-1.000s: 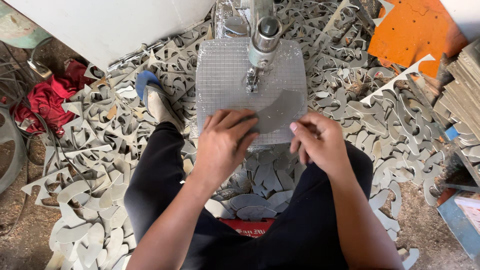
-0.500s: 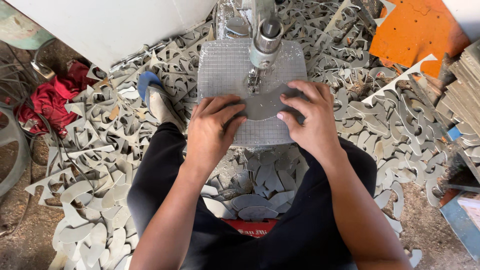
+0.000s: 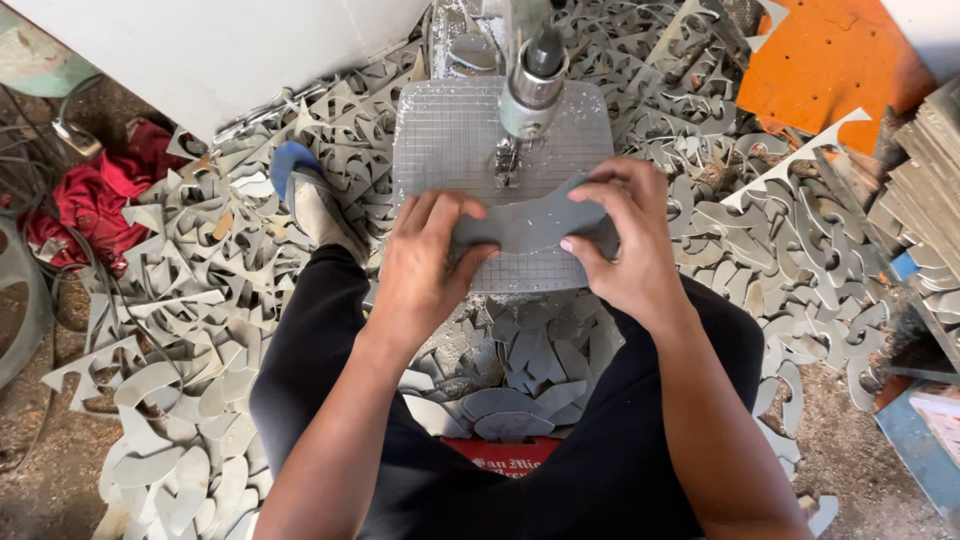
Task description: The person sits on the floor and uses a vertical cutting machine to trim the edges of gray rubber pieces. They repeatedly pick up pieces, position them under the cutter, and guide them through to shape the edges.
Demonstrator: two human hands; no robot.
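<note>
Both hands slid nearer, fingers gripping grey curved piece; offcuts surround.

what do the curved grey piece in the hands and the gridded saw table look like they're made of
Curved grey piece: probably thin board or plywood with a matt grey face; it looks flat and rigid, with clean cut edges, like the offcuts on the floor. The left hand and right hand pinch it. Gridded table: seemingly metal, dull silver, scored in fine squares.
</note>
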